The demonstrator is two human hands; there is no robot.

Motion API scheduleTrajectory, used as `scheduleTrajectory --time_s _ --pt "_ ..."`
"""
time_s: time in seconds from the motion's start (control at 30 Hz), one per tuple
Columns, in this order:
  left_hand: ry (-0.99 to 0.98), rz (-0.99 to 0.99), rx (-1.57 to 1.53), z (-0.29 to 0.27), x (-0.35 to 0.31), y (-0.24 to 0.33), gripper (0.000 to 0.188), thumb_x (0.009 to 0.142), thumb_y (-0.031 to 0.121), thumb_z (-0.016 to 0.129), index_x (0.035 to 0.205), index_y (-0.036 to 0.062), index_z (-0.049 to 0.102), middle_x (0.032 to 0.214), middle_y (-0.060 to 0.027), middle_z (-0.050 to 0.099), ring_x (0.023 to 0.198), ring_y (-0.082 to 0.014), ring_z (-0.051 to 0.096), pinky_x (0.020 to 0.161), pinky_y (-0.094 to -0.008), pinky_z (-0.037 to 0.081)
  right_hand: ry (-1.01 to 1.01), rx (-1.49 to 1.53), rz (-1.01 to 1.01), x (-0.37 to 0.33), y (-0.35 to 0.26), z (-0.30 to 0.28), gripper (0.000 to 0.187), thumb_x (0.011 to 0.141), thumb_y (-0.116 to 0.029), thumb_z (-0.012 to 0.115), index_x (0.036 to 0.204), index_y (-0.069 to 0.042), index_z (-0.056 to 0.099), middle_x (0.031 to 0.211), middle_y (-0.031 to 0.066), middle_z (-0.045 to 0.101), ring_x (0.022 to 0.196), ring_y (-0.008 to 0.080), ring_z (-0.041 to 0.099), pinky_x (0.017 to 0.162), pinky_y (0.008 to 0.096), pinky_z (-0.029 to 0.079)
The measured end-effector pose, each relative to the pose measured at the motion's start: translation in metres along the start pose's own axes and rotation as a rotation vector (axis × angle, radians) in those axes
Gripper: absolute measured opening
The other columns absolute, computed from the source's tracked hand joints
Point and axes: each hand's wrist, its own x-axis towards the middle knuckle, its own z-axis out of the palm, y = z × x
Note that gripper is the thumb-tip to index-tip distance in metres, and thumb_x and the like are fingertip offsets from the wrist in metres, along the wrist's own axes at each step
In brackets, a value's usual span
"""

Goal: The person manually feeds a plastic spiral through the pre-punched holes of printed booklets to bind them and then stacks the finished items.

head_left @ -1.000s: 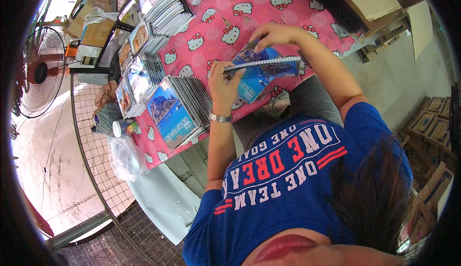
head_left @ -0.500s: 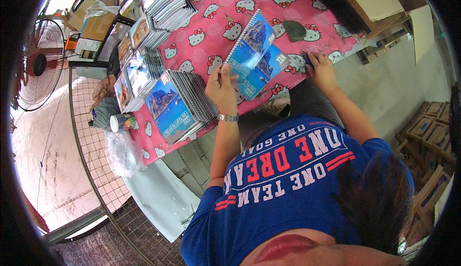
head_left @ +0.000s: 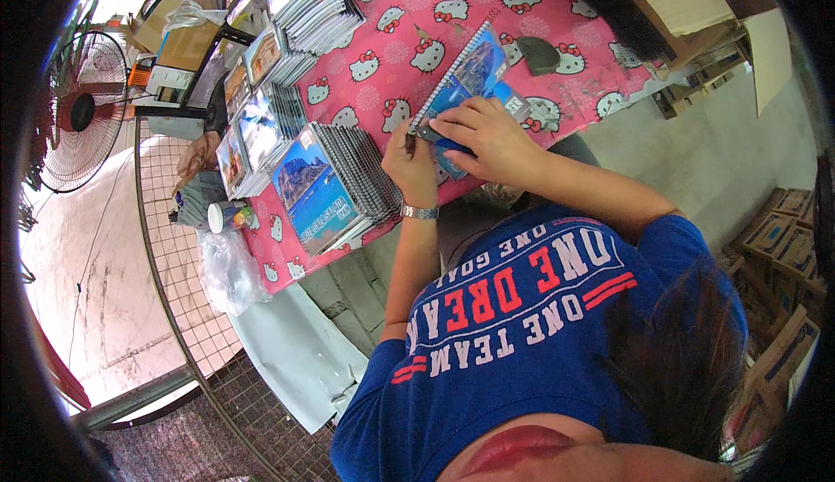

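My left hand point(head_left: 410, 164) is closed on the lower left end of a spiral-bound notebook point(head_left: 474, 73) with a blue sea-and-rock cover. A second notebook of the same kind seemed to lie under it earlier; my right hand now hides most of that spot. That hand point(head_left: 497, 144) is closed round small dark-handled pliers point(head_left: 432, 136), their jaws at the lower end of the wire coil by my left fingertips. Whether the jaws grip the wire is too small to tell. Left of my hands stands a stack of matching notebooks point(head_left: 315, 188).
More notebook stacks point(head_left: 300, 12) line the left of the table with its pink patterned cloth point(head_left: 374, 25). A dark green flat piece point(head_left: 538, 56) lies beyond my hands. A cup point(head_left: 228, 216), a plastic bag point(head_left: 230, 273) and a fan point(head_left: 80, 112) are at the left; cartons point(head_left: 774, 238) at the right.
My right hand has come from the table's right edge to the notebook's coil, bringing the pliers. My left hand has stayed on the notebook. The view has shifted slightly.
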Motion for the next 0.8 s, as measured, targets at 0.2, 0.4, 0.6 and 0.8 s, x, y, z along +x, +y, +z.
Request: scheduleTrajectory --time_s 0.2,0.4,0.6,0.8 --pt "0.027 -0.007 -0.049 -0.003 0.002 -0.008 0.020 0.084 -0.004 0.066 0.104 -0.0038 0.069 0.086 -0.0091 0.070 0.072 -0.0133 0.066 0.066 -0.0256 0.053 -0.248 0.797 0.597 -0.005 -0.020 -0.014 0.041 0.082 -0.018 0.070 0.120 -0.006 0.063 0.105 0.0111 0.062 0.100 0.0295 0.057 0.088 0.0393 0.044" --pt "0.015 0.219 0.234 -0.013 0.024 0.036 0.026 0.079 -0.005 0.070 0.104 0.0019 0.071 0.085 -0.0120 0.072 0.073 -0.0134 0.066 0.063 -0.0245 0.051 0.144 0.259 0.079 0.009 -0.022 -0.029 0.047 0.078 -0.019 0.074 0.120 -0.005 0.062 0.110 0.0130 0.059 0.105 0.0328 0.054 0.093 0.0426 0.043" --pt "0.041 0.280 0.157 -0.015 0.024 0.051 0.034 0.074 -0.012 0.060 0.103 0.0015 0.071 0.088 -0.0105 0.073 0.073 -0.0150 0.067 0.064 -0.0262 0.051 0.092 0.276 0.070 0.011 -0.025 -0.032 0.051 0.074 -0.015 0.075 0.122 -0.006 0.061 0.112 0.0123 0.059 0.106 0.0324 0.054 0.093 0.0420 0.043" --pt "0.084 0.336 0.195 -0.026 0.025 0.061 0.032 0.073 -0.011 0.062 0.102 0.0005 0.071 0.087 -0.0120 0.072 0.075 -0.0200 0.068 0.067 -0.0288 0.052 0.188 0.264 -0.063 0.022 -0.037 -0.040 0.047 0.075 -0.011 0.075 0.120 -0.006 0.063 0.109 0.0123 0.061 0.100 0.0325 0.055 0.086 0.0404 0.046"
